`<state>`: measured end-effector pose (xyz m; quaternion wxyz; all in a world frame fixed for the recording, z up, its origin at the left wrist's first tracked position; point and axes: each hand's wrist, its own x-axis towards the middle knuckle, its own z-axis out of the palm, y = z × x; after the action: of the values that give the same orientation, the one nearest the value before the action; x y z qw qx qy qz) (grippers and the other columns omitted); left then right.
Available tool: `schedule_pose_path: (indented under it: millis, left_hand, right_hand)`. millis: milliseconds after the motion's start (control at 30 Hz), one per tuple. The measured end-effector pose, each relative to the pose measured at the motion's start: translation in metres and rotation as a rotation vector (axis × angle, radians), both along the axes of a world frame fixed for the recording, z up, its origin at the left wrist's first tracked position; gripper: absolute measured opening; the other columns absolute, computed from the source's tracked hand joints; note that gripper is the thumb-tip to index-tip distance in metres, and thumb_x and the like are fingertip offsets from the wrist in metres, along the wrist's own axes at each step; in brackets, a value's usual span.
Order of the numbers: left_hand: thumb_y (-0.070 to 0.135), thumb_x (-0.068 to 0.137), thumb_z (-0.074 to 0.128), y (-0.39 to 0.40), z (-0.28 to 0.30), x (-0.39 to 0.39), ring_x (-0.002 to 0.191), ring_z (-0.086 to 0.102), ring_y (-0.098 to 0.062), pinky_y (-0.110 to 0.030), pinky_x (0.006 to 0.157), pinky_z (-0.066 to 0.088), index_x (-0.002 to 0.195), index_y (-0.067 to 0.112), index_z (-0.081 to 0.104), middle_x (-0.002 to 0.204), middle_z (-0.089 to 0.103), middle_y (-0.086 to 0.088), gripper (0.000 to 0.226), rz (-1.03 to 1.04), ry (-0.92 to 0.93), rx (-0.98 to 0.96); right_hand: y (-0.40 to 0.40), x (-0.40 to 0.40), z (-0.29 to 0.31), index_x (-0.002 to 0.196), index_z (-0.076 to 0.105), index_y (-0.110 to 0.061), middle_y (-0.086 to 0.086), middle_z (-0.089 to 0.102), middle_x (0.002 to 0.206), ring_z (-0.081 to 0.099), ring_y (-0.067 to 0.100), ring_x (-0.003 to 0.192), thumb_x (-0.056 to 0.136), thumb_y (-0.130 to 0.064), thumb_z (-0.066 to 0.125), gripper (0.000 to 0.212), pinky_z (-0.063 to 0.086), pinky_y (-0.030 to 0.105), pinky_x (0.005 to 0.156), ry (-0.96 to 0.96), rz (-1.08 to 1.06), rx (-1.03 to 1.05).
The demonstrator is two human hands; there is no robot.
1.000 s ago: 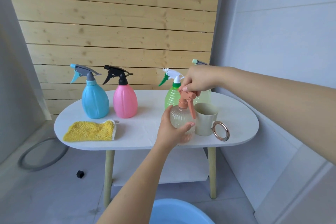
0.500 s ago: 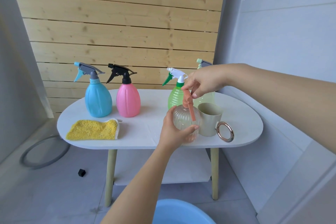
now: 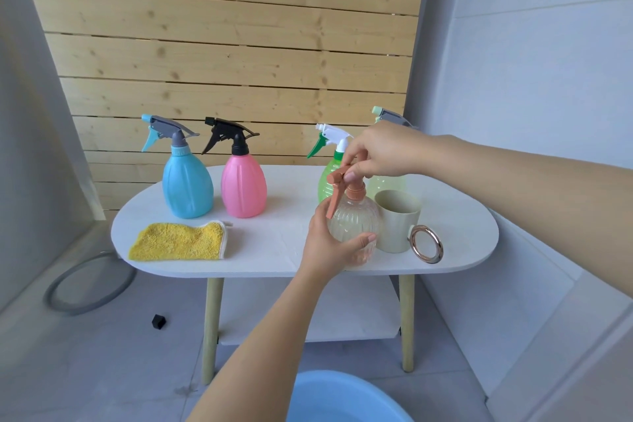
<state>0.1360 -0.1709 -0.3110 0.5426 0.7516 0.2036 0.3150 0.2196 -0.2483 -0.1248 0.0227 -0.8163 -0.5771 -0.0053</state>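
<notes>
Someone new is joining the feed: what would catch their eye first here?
The clear spray bottle near the front edge of the table: the left hand grips its ribbed body, the right hand pinches its orange spray head. Behind on the left stand a blue bottle and a pink bottle, side by side.

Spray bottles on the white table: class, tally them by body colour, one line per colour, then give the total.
blue bottle: 1
pink bottle: 1
green bottle: 1
pale yellow-green bottle: 1
clear bottle: 1
Total: 5
</notes>
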Motion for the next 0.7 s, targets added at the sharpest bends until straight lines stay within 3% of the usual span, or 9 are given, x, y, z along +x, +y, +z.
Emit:
schedule_pose_path:
  millis: [67, 133, 267, 433, 500, 600, 700]
  left_hand:
    - [0.036, 0.066, 0.084, 0.0, 0.002, 0.0, 0.13, 0.033, 0.002, -0.015, 0.097, 0.033, 0.143, 0.048, 0.021, 0.141, 0.036, 0.019, 0.1, -0.011, -0.029, 0.049]
    - [0.031, 0.067, 0.084, 0.0, 0.002, 0.0, 0.131, 0.033, 0.002, -0.013, 0.096, 0.032, 0.141, 0.045, 0.025, 0.139, 0.037, 0.022, 0.095, -0.015, -0.049, 0.064]
    - [0.034, 0.068, 0.084, -0.001, -0.002, 0.0, 0.124, 0.037, -0.006, -0.025, 0.098, 0.035, 0.134, 0.034, 0.034, 0.13, 0.039, 0.015, 0.083, 0.01, -0.018, 0.002]
    - [0.046, 0.055, 0.085, -0.003, -0.003, 0.0, 0.123, 0.039, -0.01, -0.046, 0.093, 0.05, 0.125, 0.047, 0.036, 0.127, 0.04, 0.017, 0.085, -0.015, -0.034, -0.073]
    - [0.043, 0.058, 0.086, -0.003, -0.003, 0.0, 0.124, 0.038, -0.009, -0.042, 0.097, 0.047, 0.128, 0.044, 0.035, 0.129, 0.04, 0.016, 0.086, -0.011, -0.036, -0.063]
    - [0.032, 0.067, 0.085, -0.002, -0.002, -0.001, 0.121, 0.037, -0.005, -0.024, 0.095, 0.036, 0.135, 0.033, 0.033, 0.131, 0.039, 0.013, 0.085, 0.003, -0.034, -0.01]
    - [0.03, 0.068, 0.084, -0.003, -0.001, -0.003, 0.12, 0.037, -0.004, -0.021, 0.092, 0.032, 0.135, 0.031, 0.034, 0.129, 0.039, 0.013, 0.084, 0.0, -0.036, -0.009]
  right_hand:
    - [0.004, 0.0, -0.003, 0.101, 0.069, -0.025, 0.002, 0.07, 0.091, 0.06, 0.015, 0.084, 0.086, -0.039, 0.065, 0.021, 0.046, 0.03, 0.074, 0.008, -0.009, 0.035]
    - [0.008, 0.0, -0.006, 0.098, 0.068, -0.025, 0.002, 0.069, 0.092, 0.061, 0.018, 0.084, 0.088, -0.037, 0.063, 0.016, 0.049, 0.035, 0.078, 0.016, -0.022, 0.1]
    - [0.007, 0.005, -0.005, 0.095, 0.065, -0.023, 0.003, 0.071, 0.088, 0.067, 0.018, 0.078, 0.09, -0.03, 0.06, 0.01, 0.053, 0.037, 0.078, 0.074, -0.041, 0.161]
    - [0.005, 0.014, -0.014, 0.1, 0.063, -0.018, 0.007, 0.073, 0.083, 0.07, 0.018, 0.071, 0.093, -0.026, 0.058, 0.013, 0.057, 0.033, 0.073, 0.156, -0.091, 0.143]
    - [0.007, 0.013, -0.012, 0.097, 0.06, -0.015, 0.009, 0.073, 0.082, 0.071, 0.019, 0.07, 0.093, -0.027, 0.057, 0.013, 0.058, 0.033, 0.072, 0.18, -0.098, 0.13]
    - [0.007, 0.01, -0.008, 0.094, 0.055, -0.01, 0.013, 0.072, 0.081, 0.071, 0.024, 0.067, 0.095, -0.026, 0.053, 0.016, 0.056, 0.03, 0.065, 0.222, -0.119, 0.095]
    - [0.012, 0.005, -0.009, 0.087, 0.053, -0.006, 0.015, 0.072, 0.074, 0.066, 0.021, 0.053, 0.097, -0.027, 0.05, 0.023, 0.051, 0.025, 0.06, 0.188, -0.154, 0.05]
